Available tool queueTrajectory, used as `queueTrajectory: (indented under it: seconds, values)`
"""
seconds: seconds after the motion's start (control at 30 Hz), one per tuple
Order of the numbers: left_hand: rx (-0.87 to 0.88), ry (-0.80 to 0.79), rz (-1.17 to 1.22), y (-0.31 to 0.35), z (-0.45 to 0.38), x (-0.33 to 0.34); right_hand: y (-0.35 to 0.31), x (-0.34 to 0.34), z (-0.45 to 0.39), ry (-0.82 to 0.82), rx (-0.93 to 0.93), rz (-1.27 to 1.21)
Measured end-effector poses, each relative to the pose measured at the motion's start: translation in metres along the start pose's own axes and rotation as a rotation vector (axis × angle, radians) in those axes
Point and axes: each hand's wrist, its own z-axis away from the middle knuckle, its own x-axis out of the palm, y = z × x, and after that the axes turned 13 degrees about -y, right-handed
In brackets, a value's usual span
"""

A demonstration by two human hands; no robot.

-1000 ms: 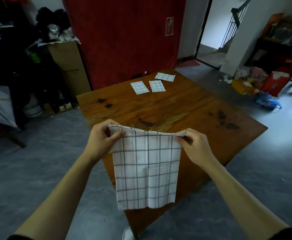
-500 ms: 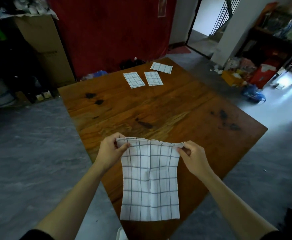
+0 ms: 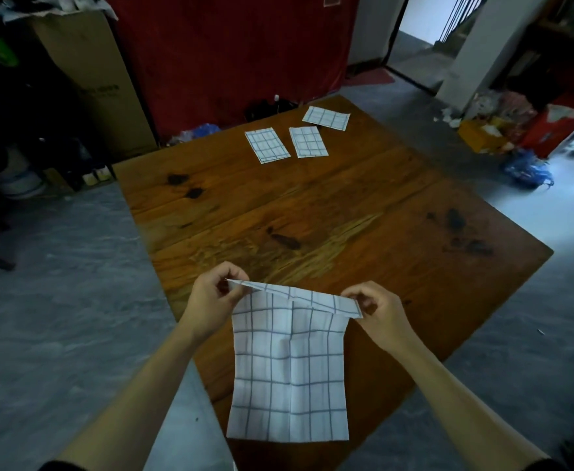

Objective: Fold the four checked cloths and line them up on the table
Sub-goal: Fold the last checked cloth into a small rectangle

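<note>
Head view, hands: the left hand (image 3: 215,297) pinches the upper left corner of the fourth checked cloth (image 3: 289,365) between thumb and curled fingers; the right hand (image 3: 377,309) pinches the upper right corner the same way.
Head view, held cloth: it hangs from its top edge over the near end of the wooden table (image 3: 346,212), white with a dark grid, a vertical crease running down its middle. The top edge is stretched between the two hands and shows two layers slightly parted. The lower edge hangs past the near table edge, towards the person.
Head view, folded cloths: three lie flat at the far end of the table. The left folded cloth (image 3: 267,146) and the middle folded cloth (image 3: 308,141) sit just beside each other, long sides roughly parallel, with a narrow strip of wood between them. The right folded cloth (image 3: 326,117) lies a little farther back and is turned at a different angle from the other two.
Head view, surroundings: a red curtain (image 3: 231,52) hangs behind the table, a tall cardboard box (image 3: 88,83) stands to its left, and a blue plastic bag (image 3: 526,169) lies on the grey floor to the right.
</note>
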Motion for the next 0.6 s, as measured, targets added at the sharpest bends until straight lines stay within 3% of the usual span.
queueTrajectory:
  seconds: [0.27,0.37,0.43,0.5,0.6]
  values:
    - [-0.071,0.026,0.048,-0.014,0.009,0.007,0.0,0.009,-0.012,0.007,-0.021,0.015]
    - [-0.124,0.312,-0.185,-0.023,0.023,0.021,-0.001,0.01,-0.016,-0.003,0.002,0.031]
    - [-0.09,0.403,-0.295,-0.023,0.037,0.034,-0.002,0.01,-0.019,0.005,0.013,0.049]
    - [-0.018,0.305,-0.429,-0.025,0.051,0.051,-0.003,0.009,-0.022,0.012,0.004,0.068]
    - [0.143,-0.019,-0.7,-0.041,0.065,0.077,-0.006,0.011,-0.026,0.007,0.003,0.102]
